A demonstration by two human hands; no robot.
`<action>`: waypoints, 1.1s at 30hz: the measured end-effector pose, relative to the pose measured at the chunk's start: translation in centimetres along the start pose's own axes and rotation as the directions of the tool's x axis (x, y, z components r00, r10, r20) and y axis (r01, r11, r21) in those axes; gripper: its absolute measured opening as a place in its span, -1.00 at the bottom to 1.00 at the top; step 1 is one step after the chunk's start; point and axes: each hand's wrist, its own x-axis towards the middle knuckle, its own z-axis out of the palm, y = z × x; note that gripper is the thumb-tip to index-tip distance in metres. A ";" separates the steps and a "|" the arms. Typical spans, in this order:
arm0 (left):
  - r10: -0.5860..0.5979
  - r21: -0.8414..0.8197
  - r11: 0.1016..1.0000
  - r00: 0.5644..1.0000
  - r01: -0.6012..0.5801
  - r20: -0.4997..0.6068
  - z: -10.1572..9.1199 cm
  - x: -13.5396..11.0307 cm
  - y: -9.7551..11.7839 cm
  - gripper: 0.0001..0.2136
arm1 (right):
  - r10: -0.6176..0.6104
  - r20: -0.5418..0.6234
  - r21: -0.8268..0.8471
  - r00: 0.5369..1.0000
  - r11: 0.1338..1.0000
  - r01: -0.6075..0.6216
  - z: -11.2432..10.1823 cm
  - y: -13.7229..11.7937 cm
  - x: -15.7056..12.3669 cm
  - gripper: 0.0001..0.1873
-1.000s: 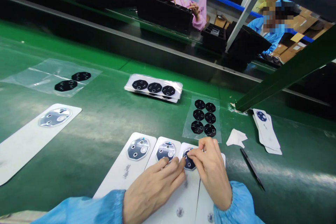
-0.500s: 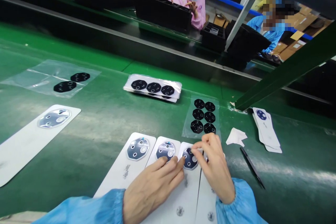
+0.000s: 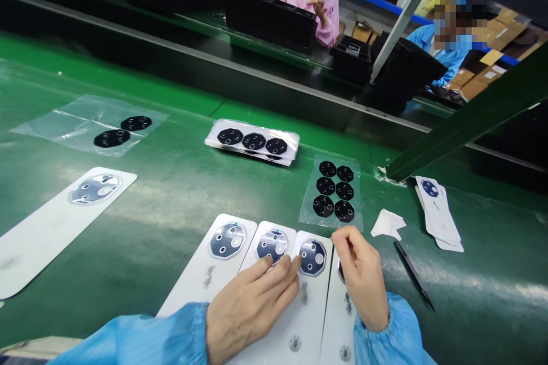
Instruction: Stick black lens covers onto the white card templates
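My left hand point(image 3: 257, 302) lies with its fingers spread across two white panels, fingertips by the shiny dark octagonal plate point(image 3: 314, 257) on the third panel point(image 3: 314, 302). To its right my right hand point(image 3: 362, 276) is closed in a pinch over the rightmost panel point(image 3: 336, 325). Whatever is between its thumb and forefinger, if anything, is too small to make out. That hand partly hides the octagonal plate on this panel. Farther left, the first panel point(image 3: 197, 282) carries a similar plate point(image 3: 228, 240), and so does the second point(image 3: 272, 245), each with a small blue mark at its top edge.
Black octagonal stickers point(image 3: 326, 186) lie on a clear sheet beyond my right hand. Behind are a stack of sticker sheets point(image 3: 252, 141) and a plastic film point(image 3: 77, 120). A single panel point(image 3: 55, 228) lies left; tweezers point(image 3: 414, 275), crumpled paper point(image 3: 387, 223) and stacked panels point(image 3: 440, 217) lie right.
My right hand has moved off the third panel's plate to the right, its fingers curling in, so the plate shows whole. My left hand has stayed in place.
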 end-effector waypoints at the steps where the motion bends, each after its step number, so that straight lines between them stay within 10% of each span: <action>1: 0.000 0.003 1.000 1.000 0.000 -0.002 0.0 0.0 0.0 -0.65 | -0.031 0.019 0.010 0.999 0.999 0.030 0.0 -0.1 0.0 -0.79; 23: 0.050 0.043 0.998 0.998 -0.048 -0.048 0.3 0.0 -0.1 -0.65 | -0.279 0.146 -0.127 0.949 0.946 0.297 0.6 0.3 -0.2 -0.83; 33: 0.042 0.028 0.999 0.998 -0.041 -0.056 0.4 0.1 -0.2 -0.70 | -0.200 0.178 -0.159 0.963 0.960 0.229 1.1 0.2 -0.6 -0.86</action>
